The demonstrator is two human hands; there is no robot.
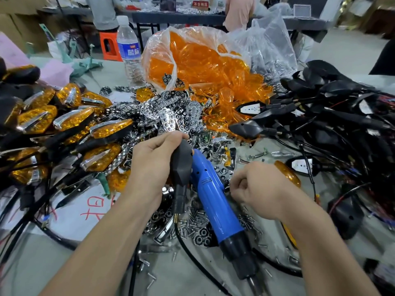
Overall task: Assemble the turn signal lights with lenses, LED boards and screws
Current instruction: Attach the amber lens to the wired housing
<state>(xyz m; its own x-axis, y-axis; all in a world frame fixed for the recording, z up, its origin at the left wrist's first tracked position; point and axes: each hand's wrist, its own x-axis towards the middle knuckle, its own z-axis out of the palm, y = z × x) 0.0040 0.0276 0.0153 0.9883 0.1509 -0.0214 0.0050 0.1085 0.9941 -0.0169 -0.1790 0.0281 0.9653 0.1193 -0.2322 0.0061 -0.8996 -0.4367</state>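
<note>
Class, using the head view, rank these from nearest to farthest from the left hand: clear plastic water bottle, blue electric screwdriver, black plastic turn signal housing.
1. Black plastic turn signal housing: gripped in the left hand.
2. Blue electric screwdriver: just right of it.
3. Clear plastic water bottle: upright, far back left.

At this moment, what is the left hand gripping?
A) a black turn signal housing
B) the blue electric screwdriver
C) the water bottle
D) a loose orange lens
A: the left hand has its fingers curled round the black turn signal housing, while the blue electric screwdriver lies beside it, outside that hand.
</note>
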